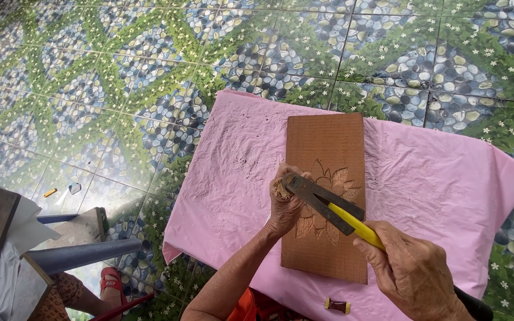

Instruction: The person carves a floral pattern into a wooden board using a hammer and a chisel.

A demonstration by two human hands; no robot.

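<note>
I see carving underway: left hand point(285, 205) fisted on chisel blade point(319, 199), steadying tip; right hand point(408, 270) wrapped round yellow handle point(358, 229). Wooden board point(326, 148) under both hands, flower relief point(328, 205) under blade. Next move, I judge: controlled short push.

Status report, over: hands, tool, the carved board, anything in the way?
Left hand pinching the metal blade tip. Right hand gripping yellow-handled tool. Blade over flower carving on wooden board, on pink sheet. Nothing blocking; small brown object lies beside the board.
</note>
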